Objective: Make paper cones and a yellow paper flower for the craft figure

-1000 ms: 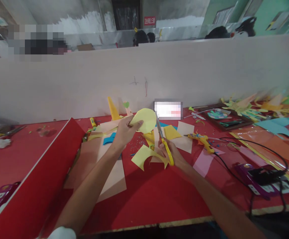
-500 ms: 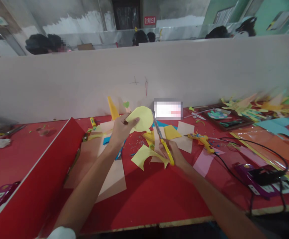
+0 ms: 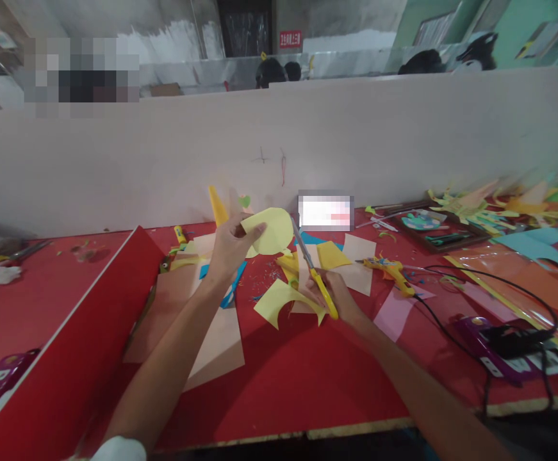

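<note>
left hand (image 3: 230,246) pinching yellow paper round (image 3: 270,230), right hand (image 3: 332,296) gripping scissors (image 3: 313,272), sign unreadable

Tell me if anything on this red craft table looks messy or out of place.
Small paper snippings are strewn over the red table between the left hand, which holds a yellow paper circle, and the right hand with yellow-handled scissors. A black cable loops loosely across the coloured sheets at right.
</note>
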{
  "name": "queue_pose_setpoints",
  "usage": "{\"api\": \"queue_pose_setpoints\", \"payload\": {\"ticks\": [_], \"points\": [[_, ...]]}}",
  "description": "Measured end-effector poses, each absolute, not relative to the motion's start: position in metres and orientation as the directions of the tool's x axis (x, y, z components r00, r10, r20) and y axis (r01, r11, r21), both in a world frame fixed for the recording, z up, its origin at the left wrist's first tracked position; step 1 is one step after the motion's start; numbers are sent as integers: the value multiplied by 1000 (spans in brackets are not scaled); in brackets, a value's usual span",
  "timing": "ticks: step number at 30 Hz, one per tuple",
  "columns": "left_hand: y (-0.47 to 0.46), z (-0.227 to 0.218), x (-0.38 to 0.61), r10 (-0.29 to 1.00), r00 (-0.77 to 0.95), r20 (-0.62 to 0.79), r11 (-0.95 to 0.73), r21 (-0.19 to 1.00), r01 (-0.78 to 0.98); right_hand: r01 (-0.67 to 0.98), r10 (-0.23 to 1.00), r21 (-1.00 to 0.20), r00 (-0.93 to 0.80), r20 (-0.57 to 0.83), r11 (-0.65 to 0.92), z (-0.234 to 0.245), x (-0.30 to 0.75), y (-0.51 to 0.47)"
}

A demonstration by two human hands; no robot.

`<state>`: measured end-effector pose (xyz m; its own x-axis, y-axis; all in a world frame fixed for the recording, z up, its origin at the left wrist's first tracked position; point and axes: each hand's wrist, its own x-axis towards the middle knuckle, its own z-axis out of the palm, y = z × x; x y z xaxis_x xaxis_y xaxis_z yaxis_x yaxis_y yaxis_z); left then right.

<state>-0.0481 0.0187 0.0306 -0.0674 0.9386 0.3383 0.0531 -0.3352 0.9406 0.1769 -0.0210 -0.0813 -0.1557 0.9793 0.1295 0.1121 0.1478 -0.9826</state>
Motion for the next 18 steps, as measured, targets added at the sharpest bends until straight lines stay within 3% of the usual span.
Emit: {"api": "queue_pose_setpoints", "payload": {"ticks": [5,11,18], "points": [[18,31,-45,948,-38,315,-312,948,63,141,962,-966,-196,188,218,-71,174,-27],[18,30,-46,952,-7,304,-303,951,66,148,977,-977,-175,124,151,-73,175,-27],[21,30,-49,936,-47,348,-344,936,75,160,968,-970,-202,149,182,-78,178,-24]]}}
